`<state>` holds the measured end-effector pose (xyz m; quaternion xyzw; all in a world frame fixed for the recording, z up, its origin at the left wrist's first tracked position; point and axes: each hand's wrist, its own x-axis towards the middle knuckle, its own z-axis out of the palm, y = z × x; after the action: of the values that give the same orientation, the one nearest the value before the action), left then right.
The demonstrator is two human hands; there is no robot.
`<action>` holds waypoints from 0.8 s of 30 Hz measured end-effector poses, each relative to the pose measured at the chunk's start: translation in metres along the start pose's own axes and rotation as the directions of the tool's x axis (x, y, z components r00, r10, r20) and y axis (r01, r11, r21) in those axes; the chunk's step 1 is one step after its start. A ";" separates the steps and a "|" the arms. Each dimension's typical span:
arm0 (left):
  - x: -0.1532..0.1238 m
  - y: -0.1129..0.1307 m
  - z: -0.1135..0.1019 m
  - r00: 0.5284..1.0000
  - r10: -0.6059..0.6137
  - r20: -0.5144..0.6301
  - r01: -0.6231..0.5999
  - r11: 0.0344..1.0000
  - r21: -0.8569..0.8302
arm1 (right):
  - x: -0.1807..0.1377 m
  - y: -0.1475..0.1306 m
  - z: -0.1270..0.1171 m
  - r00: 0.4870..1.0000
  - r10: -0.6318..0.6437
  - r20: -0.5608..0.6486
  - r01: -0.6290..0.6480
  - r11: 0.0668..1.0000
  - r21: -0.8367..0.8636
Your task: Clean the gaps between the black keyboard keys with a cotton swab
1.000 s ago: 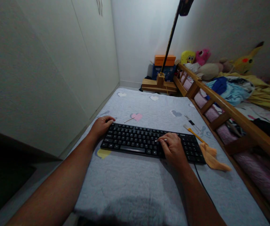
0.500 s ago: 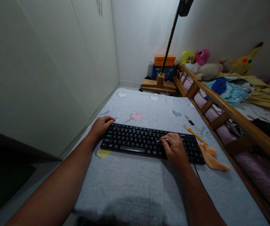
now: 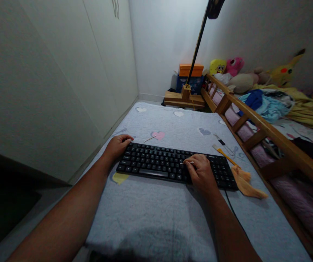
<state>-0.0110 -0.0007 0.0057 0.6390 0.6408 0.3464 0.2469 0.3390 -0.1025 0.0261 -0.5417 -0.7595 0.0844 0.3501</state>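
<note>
One black keyboard lies flat across the pale blue cloth, its right end slanting nearer to the viewer. Small light markings show on its dark keys, and the long space bar catches a strip of light along the near edge. The number pad shows at the right end, past the right hand, which covers part of the keys beside it. A black cable runs from under that side toward the viewer.

The right hand is bent over the keyboard, palm down, thumb and forefinger pinched on a thin white cotton swab. The swab lies nearly level, pointing left over the keys; whether its tip touches them is too small to tell. The right forearm comes in from the lower right.

The left forearm reaches up from the lower left, straight and long, and the left hand rests at the keyboard's far left corner, thumb against it. Whether its fingers close around the edge, I cannot tell.
</note>
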 end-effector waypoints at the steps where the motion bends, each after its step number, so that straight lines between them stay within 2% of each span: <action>1: 0.001 -0.001 0.000 1.000 0.000 0.004 0.000 1.000 0.001 | 0.000 0.000 0.001 1.000 -0.001 0.007 0.001 1.000 0.001; 24: 0.004 -0.009 0.002 1.000 0.020 0.003 -0.020 1.000 -0.017 | -0.002 0.003 -0.003 0.999 0.041 -0.019 -0.041 0.999 -0.005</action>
<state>-0.0159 0.0037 -0.0017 0.6438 0.6313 0.3532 0.2497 0.3432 -0.1035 0.0258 -0.5589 -0.7451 0.0844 0.3541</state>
